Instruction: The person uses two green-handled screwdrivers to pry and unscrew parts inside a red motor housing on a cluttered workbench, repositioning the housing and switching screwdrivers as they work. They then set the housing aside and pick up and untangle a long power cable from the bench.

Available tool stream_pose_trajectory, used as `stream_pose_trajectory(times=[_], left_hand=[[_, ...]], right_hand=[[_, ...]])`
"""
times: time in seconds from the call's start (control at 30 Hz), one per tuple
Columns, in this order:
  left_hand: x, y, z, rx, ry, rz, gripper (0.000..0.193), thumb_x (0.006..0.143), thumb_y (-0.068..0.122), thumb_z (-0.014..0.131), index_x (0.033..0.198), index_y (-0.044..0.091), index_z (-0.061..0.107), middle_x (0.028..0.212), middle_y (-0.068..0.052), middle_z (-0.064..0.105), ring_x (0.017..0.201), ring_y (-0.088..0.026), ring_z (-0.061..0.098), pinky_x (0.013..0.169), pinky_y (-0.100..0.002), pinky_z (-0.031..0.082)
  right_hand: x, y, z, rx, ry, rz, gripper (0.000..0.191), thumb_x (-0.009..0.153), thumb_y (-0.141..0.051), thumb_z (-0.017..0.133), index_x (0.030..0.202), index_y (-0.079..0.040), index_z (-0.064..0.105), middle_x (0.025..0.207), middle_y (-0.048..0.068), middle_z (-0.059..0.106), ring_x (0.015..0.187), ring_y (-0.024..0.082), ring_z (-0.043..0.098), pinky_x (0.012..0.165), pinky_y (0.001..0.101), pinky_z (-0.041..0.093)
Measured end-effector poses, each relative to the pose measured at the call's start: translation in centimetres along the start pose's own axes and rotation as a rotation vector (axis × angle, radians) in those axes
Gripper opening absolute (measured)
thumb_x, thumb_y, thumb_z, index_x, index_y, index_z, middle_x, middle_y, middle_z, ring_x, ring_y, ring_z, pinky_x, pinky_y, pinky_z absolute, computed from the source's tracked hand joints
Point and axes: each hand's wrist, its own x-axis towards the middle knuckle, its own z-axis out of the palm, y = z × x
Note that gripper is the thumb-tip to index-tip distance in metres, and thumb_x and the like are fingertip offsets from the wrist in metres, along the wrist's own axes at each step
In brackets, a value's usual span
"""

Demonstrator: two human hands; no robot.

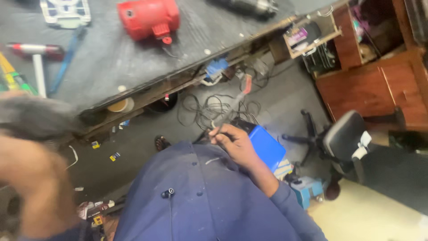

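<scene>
Left hand blurred, grip unclear | right hand pinching thin tool

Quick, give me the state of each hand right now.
Left hand: raised close to the camera and blurred; whether it is open or closed cannot be told.
Right hand: closed, pinching a thin dark tool against the blue shirt.

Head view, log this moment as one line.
right hand: grips thin tool | left hand: raised, blurred, grasp unclear | red motor: on workbench
</scene>
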Motion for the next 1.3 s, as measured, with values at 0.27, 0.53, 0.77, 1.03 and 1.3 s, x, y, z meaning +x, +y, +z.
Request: stream_pose_trajectory(times=[0.27,0.53,0.77,1.03,1.3], left_hand=[[-10.0,12.7,17.2,-0.723,-0.772,-0.654,0.024,0.112,0.026,0.046,0.106,0.003,0.047,0.144,-0.016,0.063,0.126,-0.025,0.067,0.073,-0.03,0.046],[-16.9,12.5,24.5,-0.508,-1.201,-0.674,0.028,0.103,0.022,0.062,0.125,0.005,0.065,0.118,-0.011,0.071,0.107,-0.014,0.066,0.085,-0.025,0.053],[-22.1,13.0,28.8,-0.317,-0.922,-0.472,0.029,0.104,0.015,0.062,0.129,0.004,0.055,0.112,-0.001,0.066,0.104,-0.012,0.061,0.092,-0.028,0.05],[-22.3,15.1,29.3,-0.339,-1.138,-0.258,0.037,0.101,0.015,0.06,0.136,0.007,0.049,0.114,-0.005,0.063,0.106,-0.014,0.063,0.092,-0.029,0.052],[-21.5,14.7,27.8,-1.271,-0.784,-0.98,0.05,0.11,0.038,0.039,0.145,0.003,0.047,0.144,-0.016,0.054,0.136,-0.03,0.051,0.116,-0.045,0.043]], right_hand=[[-0.7,0.9,-3.0,-0.271,-0.104,-0.129,0.011,0.106,-0.008,0.062,0.101,-0.002,0.07,0.102,0.005,0.074,0.096,0.013,0.069,0.086,0.0275,0.055],[-1.7,2.0,-9.1,-0.097,-0.001,-0.047,0.019,0.098,-0.002,0.053,0.109,0.001,0.068,0.094,0.008,0.073,0.088,0.015,0.068,0.08,0.0306,0.055],[-2.8,-1.4,-15.5,-0.534,0.091,-0.28,0.013,0.093,-0.014,0.07,0.099,-0.003,0.073,0.075,0.014,0.069,0.066,0.026,0.067,0.061,0.0327,0.052],[-2.0,-5.7,-21.3,0.053,0.156,-0.168,0.028,0.102,-0.017,0.062,0.119,0.003,0.07,0.119,0.011,0.066,0.11,0.015,0.063,0.098,0.03,0.05],[-1.9,-5.4,-20.0,0.155,0.198,-0.382,0.019,0.105,-0.012,0.067,0.108,0.006,0.073,0.129,0.014,0.07,0.126,0.02,0.062,0.113,0.0365,0.045]])
